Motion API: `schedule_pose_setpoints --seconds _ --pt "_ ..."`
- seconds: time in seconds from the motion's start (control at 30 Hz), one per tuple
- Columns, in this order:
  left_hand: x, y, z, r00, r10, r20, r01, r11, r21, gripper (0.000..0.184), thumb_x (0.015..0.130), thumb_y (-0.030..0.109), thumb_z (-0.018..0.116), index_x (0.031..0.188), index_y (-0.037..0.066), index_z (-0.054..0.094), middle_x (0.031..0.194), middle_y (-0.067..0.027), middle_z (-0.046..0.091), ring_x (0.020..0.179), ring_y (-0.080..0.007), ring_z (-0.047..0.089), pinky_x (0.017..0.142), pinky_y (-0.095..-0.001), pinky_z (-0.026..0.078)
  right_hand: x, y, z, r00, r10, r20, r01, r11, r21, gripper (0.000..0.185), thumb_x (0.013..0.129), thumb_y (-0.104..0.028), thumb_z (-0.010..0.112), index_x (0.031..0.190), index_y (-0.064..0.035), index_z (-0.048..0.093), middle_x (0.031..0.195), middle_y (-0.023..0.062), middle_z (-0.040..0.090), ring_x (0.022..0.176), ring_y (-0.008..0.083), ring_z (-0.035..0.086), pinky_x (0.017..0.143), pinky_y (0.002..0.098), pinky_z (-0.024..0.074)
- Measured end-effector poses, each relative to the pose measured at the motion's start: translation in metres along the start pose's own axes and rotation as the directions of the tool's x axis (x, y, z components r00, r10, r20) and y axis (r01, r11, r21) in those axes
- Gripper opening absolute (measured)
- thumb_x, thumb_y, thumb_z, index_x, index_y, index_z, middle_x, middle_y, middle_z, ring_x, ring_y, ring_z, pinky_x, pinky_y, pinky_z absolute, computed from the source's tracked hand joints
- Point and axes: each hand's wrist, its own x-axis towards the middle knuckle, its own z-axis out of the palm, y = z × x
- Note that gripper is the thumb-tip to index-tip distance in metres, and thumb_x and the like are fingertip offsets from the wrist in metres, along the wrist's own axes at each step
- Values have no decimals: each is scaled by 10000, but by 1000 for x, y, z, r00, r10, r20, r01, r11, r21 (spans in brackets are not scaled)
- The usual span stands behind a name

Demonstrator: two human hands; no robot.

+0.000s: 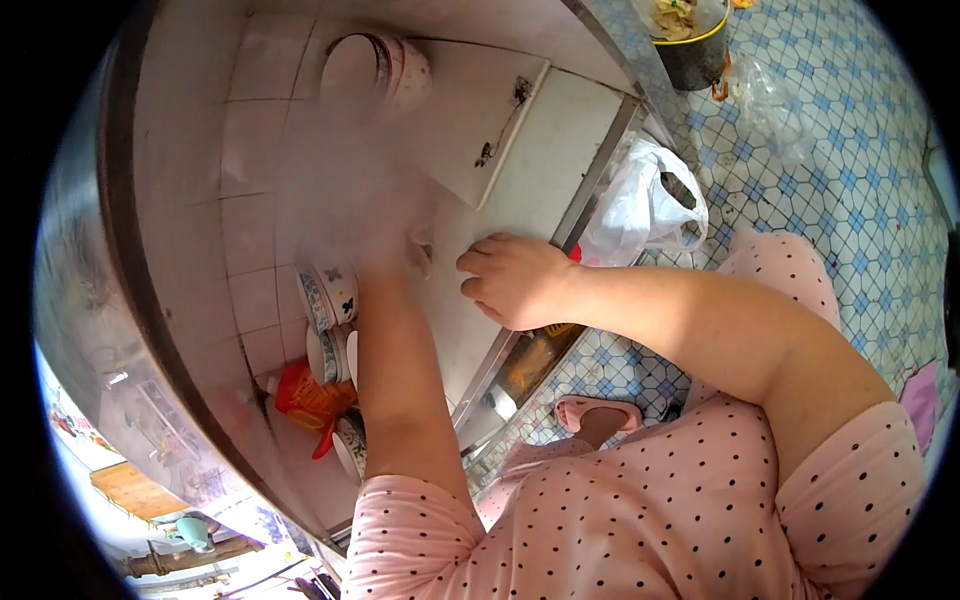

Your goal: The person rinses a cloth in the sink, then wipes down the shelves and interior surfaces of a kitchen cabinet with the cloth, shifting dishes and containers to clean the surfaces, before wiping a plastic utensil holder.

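Note:
My left arm reaches into a tiled cupboard, and a hazy blur covers most of my left hand (392, 235), so its fingers are hidden. Close beside it is a small pale thing (424, 252) that I cannot make out. Below that hand, bowls with a blue floral pattern (328, 297) stand tilted near the tiled wall. My right hand (517, 281) rests on the pale shelf (452, 345) near its metal front edge, its fingers bent, slightly apart and holding nothing visible.
A stack of white bowls (400, 78) is at the cupboard's far end, near a pale board (470, 110). A red packet (312, 395) lies among the near bowls. Outside are a white plastic bag (630, 215) and a bin (692, 58) on the patterned floor (845, 190).

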Motion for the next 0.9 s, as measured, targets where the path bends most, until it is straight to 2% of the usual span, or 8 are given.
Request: schedule_pose_setpoints --seconds 0.07,0.13,0.27,0.37,0.53,0.63,0.73,0.9 --pt "6 -8 1 1000 -29 12 29 999 30 403 899 198 630 1247 2 573 1057 -141 659 833 -255 634 667 -382 530 -1 -1 0 1000 2 -4 -2 1000 1 151 807 -203 620 862 -79 687 1085 77 604 1046 245 565 945 362 444" --pt "6 -29 9 995 44 -92 -4 920 391 358 926 245 568 1212 31 596 1071 -139 659 892 -262 632 741 -404 513 -2 0 1 1000 -3 -26 3 1000 -4 147 807 -203 621 857 -80 685 1086 75 602 1045 244 564 948 361 441" --pt "14 -79 41 944 286 -166 40 401 915 359 979 339 443 1142 88 641 1098 -136 660 1008 -277 627 888 -450 479 -4 1 1 1000 -2 -18 2 1000 28 141 811 -199 620 861 -85 687 1090 71 601 1049 243 562 954 360 437" --pt "-5 -85 61 933 136 -333 101 790 605 412 993 343 415 1308 87 483 1303 -174 488 1188 -343 475 981 -486 402 0 0 -1 1000 1 11 -2 999 34 153 813 -196 611 880 -85 693 1084 76 604 1054 250 564 956 366 436" --pt "-153 -2 86 911 -29 -411 97 984 146 572 987 420 425 1455 107 330 1458 -224 361 1352 -402 329 1040 -581 320 1 -2 -1 1000 9 -1 -9 998 54 200 809 -203 597 929 -85 705 1068 77 613 1057 259 573 964 377 430" --pt "-178 -29 106 817 279 -506 -180 955 235 471 1007 352 418 1395 85 405 1468 -243 341 1359 -439 309 1052 -584 317 0 -6 -3 999 36 -13 -36 999 38 113 795 -181 636 852 -96 684 1072 58 609 996 248 587 923 371 454" --pt "-124 -57 94 858 437 -272 -162 731 663 399 1014 291 413 1336 65 479 1435 -235 402 1333 -451 356 1048 -576 331 -1 -4 3 997 7 -74 -7 1000 4 129 796 -191 633 866 -95 683 1040 47 609 985 242 592 911 365 458" --pt "-16 -50 41 977 126 -171 0 805 593 424 1011 322 399 1337 64 481 1424 -229 420 1313 -446 379 1046 -559 339 1 -4 -3 999 39 -15 -39 999 13 140 809 -207 615 865 -96 680 1007 47 604 992 231 587 910 355 456"
